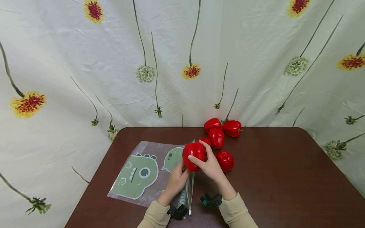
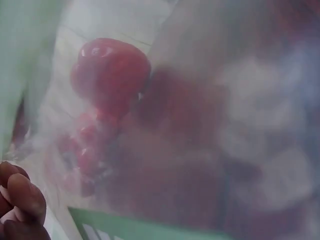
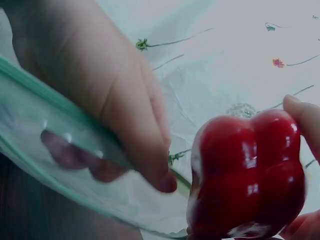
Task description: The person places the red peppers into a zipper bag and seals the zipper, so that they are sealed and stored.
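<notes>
My right hand grips a glossy red bell pepper, thumb on the near side and fingers round its far right. The pepper is right at the mouth of a clear zip bag printed with green cartoon monsters. With my left hand I pinch the bag's edge; in the right wrist view the thumb is outside and fingertips show through the film. That view also shows the green-edged mouth spread apart. Through hazy film, the left wrist view shows red peppers.
Several more red peppers lie to the right of and behind the bag, among them one near my right hand and one at the table's back edge. The brown table meets a flowered white curtain behind.
</notes>
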`<state>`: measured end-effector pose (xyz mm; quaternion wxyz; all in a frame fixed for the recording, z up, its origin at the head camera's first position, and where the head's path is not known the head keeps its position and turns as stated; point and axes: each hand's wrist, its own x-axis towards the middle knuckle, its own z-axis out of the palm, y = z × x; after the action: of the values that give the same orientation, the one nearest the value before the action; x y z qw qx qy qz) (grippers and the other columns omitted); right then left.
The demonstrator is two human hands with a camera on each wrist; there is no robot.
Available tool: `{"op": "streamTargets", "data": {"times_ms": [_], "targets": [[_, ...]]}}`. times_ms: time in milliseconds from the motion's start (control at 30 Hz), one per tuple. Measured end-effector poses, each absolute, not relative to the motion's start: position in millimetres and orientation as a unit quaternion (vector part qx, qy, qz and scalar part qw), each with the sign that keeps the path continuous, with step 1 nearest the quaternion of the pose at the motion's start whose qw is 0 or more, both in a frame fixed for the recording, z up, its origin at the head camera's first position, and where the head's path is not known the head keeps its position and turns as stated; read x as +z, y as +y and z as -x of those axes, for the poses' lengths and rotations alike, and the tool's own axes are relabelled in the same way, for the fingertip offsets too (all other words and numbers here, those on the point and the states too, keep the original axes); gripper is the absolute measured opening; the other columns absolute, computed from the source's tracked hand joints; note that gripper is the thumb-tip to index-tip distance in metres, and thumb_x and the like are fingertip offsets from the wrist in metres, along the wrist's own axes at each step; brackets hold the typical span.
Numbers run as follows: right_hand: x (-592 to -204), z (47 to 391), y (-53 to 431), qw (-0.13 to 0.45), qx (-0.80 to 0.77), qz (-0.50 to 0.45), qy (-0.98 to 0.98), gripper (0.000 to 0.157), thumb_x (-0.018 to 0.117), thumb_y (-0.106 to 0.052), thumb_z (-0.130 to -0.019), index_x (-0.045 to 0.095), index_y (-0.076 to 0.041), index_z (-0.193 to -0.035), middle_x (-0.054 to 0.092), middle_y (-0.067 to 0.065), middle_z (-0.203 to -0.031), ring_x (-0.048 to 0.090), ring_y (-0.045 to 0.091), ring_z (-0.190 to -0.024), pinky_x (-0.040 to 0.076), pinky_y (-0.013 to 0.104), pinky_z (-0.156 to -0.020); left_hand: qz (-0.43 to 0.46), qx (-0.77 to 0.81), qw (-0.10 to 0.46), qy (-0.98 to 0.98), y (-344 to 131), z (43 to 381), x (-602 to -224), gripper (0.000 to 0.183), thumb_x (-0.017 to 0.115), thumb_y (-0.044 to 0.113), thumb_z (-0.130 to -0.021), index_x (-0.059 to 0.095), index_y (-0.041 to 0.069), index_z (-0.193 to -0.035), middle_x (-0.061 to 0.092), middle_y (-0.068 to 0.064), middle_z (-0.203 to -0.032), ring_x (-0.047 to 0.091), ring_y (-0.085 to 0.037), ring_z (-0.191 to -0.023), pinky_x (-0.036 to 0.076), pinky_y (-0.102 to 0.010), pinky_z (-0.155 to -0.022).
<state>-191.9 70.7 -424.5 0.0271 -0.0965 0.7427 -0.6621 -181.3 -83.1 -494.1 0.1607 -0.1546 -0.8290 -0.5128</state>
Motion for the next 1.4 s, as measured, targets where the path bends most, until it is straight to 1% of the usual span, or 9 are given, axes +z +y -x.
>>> {"op": "streamTargets", "data": {"times_ms": [67, 167, 433, 667, 833, 967, 1033, 1233, 1400], "targets": [[-424, 192, 72, 0.022, -0.653, 0.088, 0.752, 0.079, 0.073, -0.024, -0.079, 0.028, -0.017, -0.144, 0.037, 0.012, -0.138, 0.038, 0.035, -0.121, 0.050, 0.047, -0.083, 0.151, -0.512, 0.179, -0.826, -83, 183, -494, 0.006, 0.052, 0.006, -0.090, 0.056, 0.009, -0.091, 0.057, 0.002, -0.068, 0.048, -0.006, -0.061, 0.041, -0.022, -0.054], [-425, 193, 75, 0.022, -0.639, 0.078, 0.765, 0.080, 0.075, -0.026, -0.078, 0.028, -0.018, -0.142, 0.038, 0.012, -0.136, 0.039, 0.035, -0.121, 0.050, 0.047, -0.082, 0.143, -0.512, 0.201, -0.823, -83, 184, -494, 0.014, 0.052, 0.005, -0.089, 0.048, 0.013, -0.078, 0.038, 0.007, -0.057, 0.035, -0.004, -0.053, 0.032, -0.020, -0.047], [-434, 197, 77, 0.014, -0.608, 0.053, 0.792, 0.087, 0.077, -0.033, -0.075, 0.026, -0.018, -0.143, 0.040, 0.013, -0.135, 0.040, 0.037, -0.119, 0.050, 0.048, -0.081, 0.125, -0.538, 0.237, -0.799, -86, 184, -490, 0.022, 0.059, 0.013, -0.092, 0.045, 0.012, -0.076, 0.030, 0.010, -0.056, 0.030, -0.003, -0.048, 0.026, -0.018, -0.045], [-446, 200, 70, -0.015, -0.578, 0.051, 0.814, 0.090, 0.076, -0.038, -0.076, 0.024, -0.014, -0.145, 0.039, 0.013, -0.138, 0.042, 0.035, -0.118, 0.048, 0.050, -0.085, 0.148, -0.518, 0.226, -0.811, -85, 181, -482, 0.021, 0.058, 0.020, -0.094, 0.046, 0.015, -0.077, 0.031, 0.012, -0.056, 0.030, -0.002, -0.048, 0.025, -0.019, -0.042], [-450, 201, 67, -0.009, -0.572, 0.064, 0.818, 0.081, 0.062, -0.039, -0.088, 0.019, -0.005, -0.148, 0.033, 0.019, -0.144, 0.037, 0.038, -0.125, 0.037, 0.057, -0.096, 0.156, -0.511, 0.219, -0.817, -85, 180, -477, 0.020, 0.057, 0.023, -0.094, 0.046, 0.016, -0.078, 0.033, 0.013, -0.056, 0.032, -0.002, -0.047, 0.027, -0.020, -0.042], [-447, 202, 70, 0.054, -0.620, 0.074, 0.780, 0.068, 0.047, -0.031, -0.096, 0.016, 0.000, -0.148, 0.025, 0.022, -0.149, 0.024, 0.039, -0.134, 0.021, 0.060, -0.104, 0.154, -0.508, 0.227, -0.817, -87, 181, -474, 0.019, 0.058, 0.021, -0.093, 0.047, 0.016, -0.078, 0.035, 0.013, -0.055, 0.034, -0.003, -0.047, 0.028, -0.020, -0.041], [-445, 202, 73, 0.084, -0.645, 0.071, 0.756, 0.063, 0.044, -0.025, -0.096, 0.019, 0.001, -0.147, 0.024, 0.021, -0.150, 0.022, 0.039, -0.135, 0.018, 0.059, -0.106, 0.152, -0.508, 0.234, -0.815, -88, 182, -474, 0.019, 0.058, 0.019, -0.093, 0.047, 0.015, -0.078, 0.036, 0.012, -0.055, 0.035, -0.004, -0.047, 0.029, -0.020, -0.041], [-447, 203, 79, 0.105, -0.699, 0.036, 0.706, 0.055, 0.051, -0.018, -0.091, 0.037, 0.001, -0.140, 0.041, 0.019, -0.138, 0.042, 0.033, -0.116, 0.036, 0.050, -0.098, 0.154, -0.504, 0.239, -0.816, -90, 183, -475, 0.019, 0.058, 0.017, -0.092, 0.047, 0.015, -0.077, 0.037, 0.013, -0.056, 0.036, -0.004, -0.048, 0.031, -0.020, -0.041], [-451, 203, 82, 0.105, -0.729, 0.045, 0.675, 0.052, 0.054, -0.018, -0.090, 0.042, 0.001, -0.137, 0.049, 0.017, -0.130, 0.050, 0.028, -0.108, 0.041, 0.046, -0.096, 0.152, -0.502, 0.242, -0.816, -89, 183, -475, 0.020, 0.058, 0.017, -0.092, 0.047, 0.015, -0.077, 0.036, 0.013, -0.055, 0.035, -0.004, -0.048, 0.030, -0.020, -0.041]]}}
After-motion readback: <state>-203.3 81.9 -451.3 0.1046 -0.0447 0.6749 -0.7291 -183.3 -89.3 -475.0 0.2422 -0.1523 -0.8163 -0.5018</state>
